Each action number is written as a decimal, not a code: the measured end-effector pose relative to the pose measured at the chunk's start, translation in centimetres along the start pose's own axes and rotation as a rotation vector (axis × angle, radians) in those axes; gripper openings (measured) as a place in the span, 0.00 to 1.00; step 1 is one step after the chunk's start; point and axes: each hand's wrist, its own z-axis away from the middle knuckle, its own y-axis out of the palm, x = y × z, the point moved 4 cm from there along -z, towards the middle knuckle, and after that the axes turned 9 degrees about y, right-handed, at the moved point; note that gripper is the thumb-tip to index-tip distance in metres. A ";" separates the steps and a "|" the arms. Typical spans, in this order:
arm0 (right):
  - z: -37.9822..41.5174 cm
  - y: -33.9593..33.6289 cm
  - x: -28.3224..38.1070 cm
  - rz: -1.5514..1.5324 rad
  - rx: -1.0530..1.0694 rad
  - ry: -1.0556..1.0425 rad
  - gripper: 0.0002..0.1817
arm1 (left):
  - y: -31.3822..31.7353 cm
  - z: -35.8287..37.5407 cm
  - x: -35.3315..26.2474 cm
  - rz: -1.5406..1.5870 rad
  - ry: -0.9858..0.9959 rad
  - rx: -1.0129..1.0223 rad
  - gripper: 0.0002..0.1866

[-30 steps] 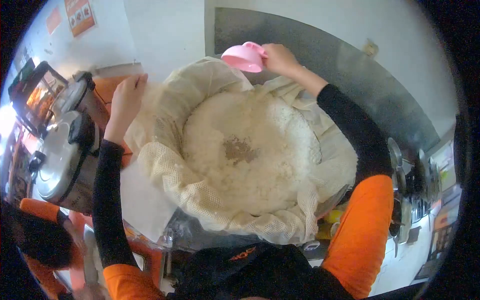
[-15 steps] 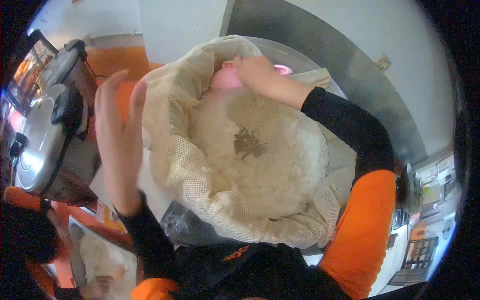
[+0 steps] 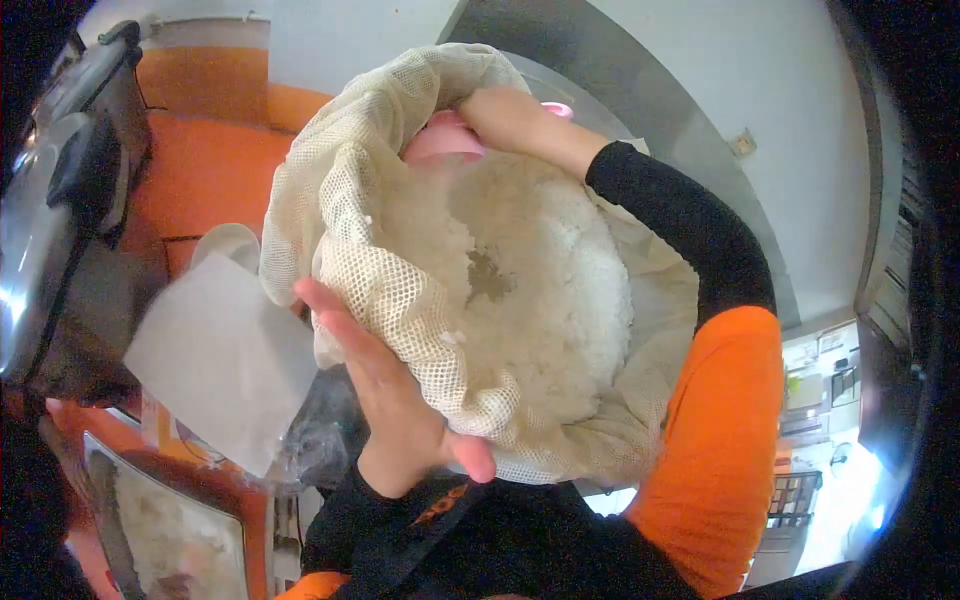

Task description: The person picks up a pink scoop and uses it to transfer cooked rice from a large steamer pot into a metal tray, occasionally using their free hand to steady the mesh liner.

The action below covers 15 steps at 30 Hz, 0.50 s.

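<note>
A large round tub is lined with beige mesh cloth (image 3: 385,290), its folds draped over the rim. Inside lies a white, grainy mass like rice (image 3: 560,300), with a darker hollow near the middle. At the far inner side of the cloth, my right hand (image 3: 505,118) is closed on a pink plastic bowl (image 3: 440,140), which has a loop showing on the right. That hand covers part of the bowl. My left hand (image 3: 385,395) is open, fingers extended along the near-left outside of the cloth, thumb apart near the front edge.
Left of the tub are a white sheet (image 3: 225,350), clear plastic wrap (image 3: 320,440) and a large metal pot with black fittings (image 3: 80,250). A tray of white grains (image 3: 170,520) sits lower left. A wall socket (image 3: 743,143) is at the upper right.
My left hand has come down from the air on the left to the cloth's near-left side. My right hand stays at the pink bowl. The view has shifted slightly.
</note>
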 end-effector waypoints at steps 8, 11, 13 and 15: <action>0.2 2.0 1.1 -0.202 0.257 -0.156 0.16 | 0.2 0.2 0.1 0.057 0.052 -0.003 0.71; 1.1 3.7 2.1 -0.252 0.373 -0.196 0.18 | -0.2 0.3 -0.2 0.045 0.013 0.027 0.72; 2.0 3.5 3.0 -0.382 0.364 -0.262 0.16 | -0.2 0.6 0.1 0.052 0.037 0.014 0.72; 3.0 4.1 3.3 -0.460 0.351 -0.283 0.15 | -0.1 1.0 0.2 0.060 0.036 0.017 0.72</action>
